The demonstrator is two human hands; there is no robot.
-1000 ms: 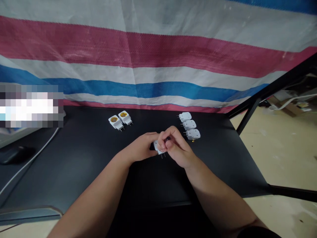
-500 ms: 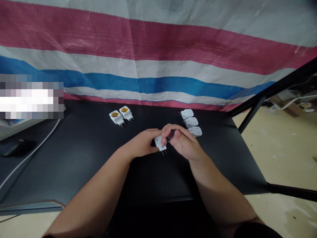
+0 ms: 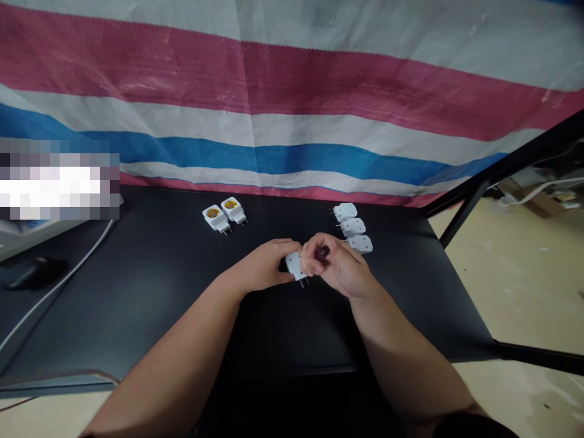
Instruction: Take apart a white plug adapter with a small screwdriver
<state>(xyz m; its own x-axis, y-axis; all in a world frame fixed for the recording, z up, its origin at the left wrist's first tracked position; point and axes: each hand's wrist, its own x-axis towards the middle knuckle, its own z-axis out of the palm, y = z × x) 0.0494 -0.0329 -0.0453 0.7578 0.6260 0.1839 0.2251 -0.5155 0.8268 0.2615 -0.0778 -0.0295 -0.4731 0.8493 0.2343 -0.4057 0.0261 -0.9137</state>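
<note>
My left hand is closed around the side of a white plug-in lamp socket on the table. Its back, with small round holes, faces up, and its two prongs point toward me. Over its right part, my right hand grips what looks like a screwdriver. Only the rounded end of the dark handle shows; fingers hide the shaft and tip.
Two white sockets with gold-coloured insides facing up lie at the back left. Three more sockets, backs up, form a row at right. A black mouse and white cable are at left. Striped sheeting hangs behind the black table.
My right hand has turned, so the dark handle that lay tilted is now seen end-on. My left hand keeps its hold on the socket. The view has shifted slightly.
</note>
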